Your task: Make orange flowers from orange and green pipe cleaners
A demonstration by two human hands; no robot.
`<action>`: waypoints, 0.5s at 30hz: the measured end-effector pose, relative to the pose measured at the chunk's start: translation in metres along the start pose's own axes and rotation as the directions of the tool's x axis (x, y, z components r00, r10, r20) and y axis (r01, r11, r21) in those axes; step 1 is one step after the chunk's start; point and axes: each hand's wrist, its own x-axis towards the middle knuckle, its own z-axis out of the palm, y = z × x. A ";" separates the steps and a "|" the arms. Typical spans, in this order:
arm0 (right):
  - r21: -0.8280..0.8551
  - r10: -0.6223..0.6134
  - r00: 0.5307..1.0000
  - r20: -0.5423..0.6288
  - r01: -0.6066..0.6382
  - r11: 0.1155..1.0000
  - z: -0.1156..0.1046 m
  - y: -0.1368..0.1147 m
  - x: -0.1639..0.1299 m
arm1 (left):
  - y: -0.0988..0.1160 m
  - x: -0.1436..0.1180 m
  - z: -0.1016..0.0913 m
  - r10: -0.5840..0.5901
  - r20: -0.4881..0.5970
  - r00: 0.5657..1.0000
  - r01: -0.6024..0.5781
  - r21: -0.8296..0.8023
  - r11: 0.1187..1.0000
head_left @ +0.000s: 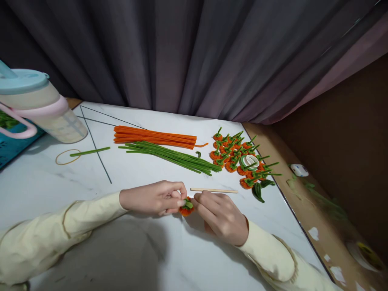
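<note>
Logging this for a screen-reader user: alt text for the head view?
Two hands, left hand and right hand, pinch a small orange-and-green pipe-cleaner piece over a white table. Behind lie orange pipe cleaners, green pipe cleaners, a wooden stick and a pile of finished pieces.

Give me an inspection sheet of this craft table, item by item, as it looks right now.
Surface: white marble-look table, thin dark lines across it.
Job's things: small orange and green piece; orange stems; green stems; pile of finished pieces; wooden stick.
Clutter: jug; rubber band; tape roll.
Grippers: left hand and right hand both pinch the small piece.
Cables: nothing seen.
Surroundings: grey curtain; brown ledge with scraps.
</note>
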 end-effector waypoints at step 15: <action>0.252 0.370 0.838 0.401 -0.489 0.835 -0.023 -0.005 0.027 | 0.003 -0.008 0.027 0.148 -0.169 0.975 0.031 0.755 0.655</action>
